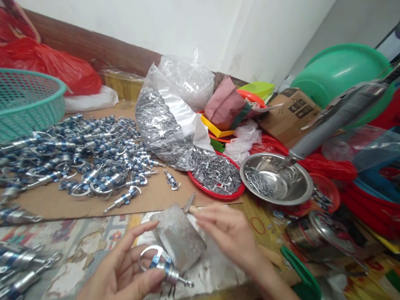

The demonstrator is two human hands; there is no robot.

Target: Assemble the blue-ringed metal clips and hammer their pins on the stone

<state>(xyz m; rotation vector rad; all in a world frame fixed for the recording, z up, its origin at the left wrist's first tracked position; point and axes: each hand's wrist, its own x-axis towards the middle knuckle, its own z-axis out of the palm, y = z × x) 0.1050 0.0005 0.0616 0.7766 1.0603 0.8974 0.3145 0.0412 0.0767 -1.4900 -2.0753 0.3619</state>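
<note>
My left hand (124,273) is closed round a small blue and silver metal part (163,266) with a curved clip and a thin pin, held low in the middle. A grey metal block (178,236) stands just behind it on the worn table surface. My right hand (230,233) hovers over the block's right side, fingers pinched on something too small to make out. A small blade tool with a wooden handle (190,204) lies beside those fingers.
A heap of the same blue-silver parts (82,154) covers cardboard at left, more at bottom left (0,268). A teal basket (16,103), a clear bag of small metal pieces (163,124), a red tray (215,174) and a steel bowl (275,179) stand behind.
</note>
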